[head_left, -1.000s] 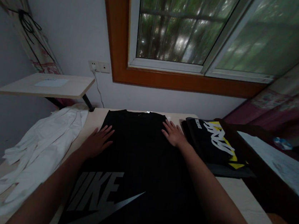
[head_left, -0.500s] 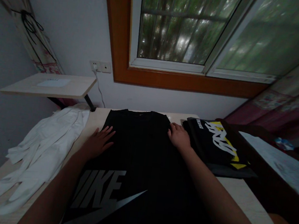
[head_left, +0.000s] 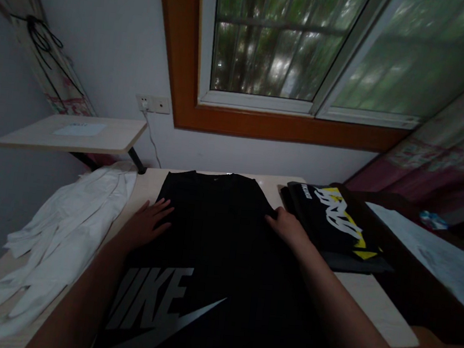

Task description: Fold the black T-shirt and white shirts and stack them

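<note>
Shirt (head_left: 217,234), black with large grey lettering (head_left: 150,299), lies flat before us on the pale tabletop (head_left: 375,310), its neckline toward the wall (head_left: 234,155) and its lower end toward our body, running out of view. That way round, we judge, both shoulder sides come within reach of outstretched arms. Our left hand (head_left: 149,222) has an open grip: palm down, fingers spread over the cloth at its left edge, apparently pressing it so the fabric does not slide. Our right hand (head_left: 288,226) has a closed grip on the right edge near the sleeve, fingers curled in; we take this as a hold suited to straightening that edge against the weighted left side. How much cloth sits under those fingers we cannot tell in this dim light. Folded clothes (head_left: 339,225) rest in a stack to the right, probably squared up to take little room. On the far left a crumpled white garment (head_left: 65,225) lies with its far end by the leg of a raised shelf (head_left: 31,130), seemingly out of our way.
</note>
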Demonstrator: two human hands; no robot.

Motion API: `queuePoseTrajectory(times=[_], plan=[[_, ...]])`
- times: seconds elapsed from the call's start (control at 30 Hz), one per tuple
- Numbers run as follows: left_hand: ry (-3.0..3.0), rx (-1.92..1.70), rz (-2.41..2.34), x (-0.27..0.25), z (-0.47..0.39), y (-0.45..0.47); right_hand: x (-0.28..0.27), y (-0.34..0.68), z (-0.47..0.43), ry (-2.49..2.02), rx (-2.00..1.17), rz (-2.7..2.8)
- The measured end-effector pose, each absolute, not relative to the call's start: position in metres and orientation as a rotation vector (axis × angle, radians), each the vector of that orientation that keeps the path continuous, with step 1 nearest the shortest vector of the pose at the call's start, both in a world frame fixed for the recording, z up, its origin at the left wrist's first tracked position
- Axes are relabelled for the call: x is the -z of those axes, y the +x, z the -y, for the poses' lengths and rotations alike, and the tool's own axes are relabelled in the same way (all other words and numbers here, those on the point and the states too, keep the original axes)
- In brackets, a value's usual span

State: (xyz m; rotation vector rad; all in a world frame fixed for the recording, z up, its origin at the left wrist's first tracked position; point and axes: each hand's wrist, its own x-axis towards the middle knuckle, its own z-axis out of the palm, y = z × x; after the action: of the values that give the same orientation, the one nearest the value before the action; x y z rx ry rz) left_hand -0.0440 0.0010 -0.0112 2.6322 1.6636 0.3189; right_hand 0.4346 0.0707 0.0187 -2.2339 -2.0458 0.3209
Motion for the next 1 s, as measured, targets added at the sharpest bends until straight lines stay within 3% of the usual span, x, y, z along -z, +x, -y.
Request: queuePoseTrajectory(times=[0.27, 0.53, 1.0], plan=[[2.625, -0.562, -1.676, 0.006, -0.001, -0.043, -0.021, 0.440, -0.069, -1.808, -0.836, 1.731], [2.497, -0.719, -1.612, -0.013, -0.002, -0.009, -0.032, 0.397, -0.055, -1.487, -0.911, 1.737], [1.339, -0.836, -1.205, -0.008, -0.065, 0.098, -0.010, 0.342, -0.039, -1.244, -1.111, 1.877]])
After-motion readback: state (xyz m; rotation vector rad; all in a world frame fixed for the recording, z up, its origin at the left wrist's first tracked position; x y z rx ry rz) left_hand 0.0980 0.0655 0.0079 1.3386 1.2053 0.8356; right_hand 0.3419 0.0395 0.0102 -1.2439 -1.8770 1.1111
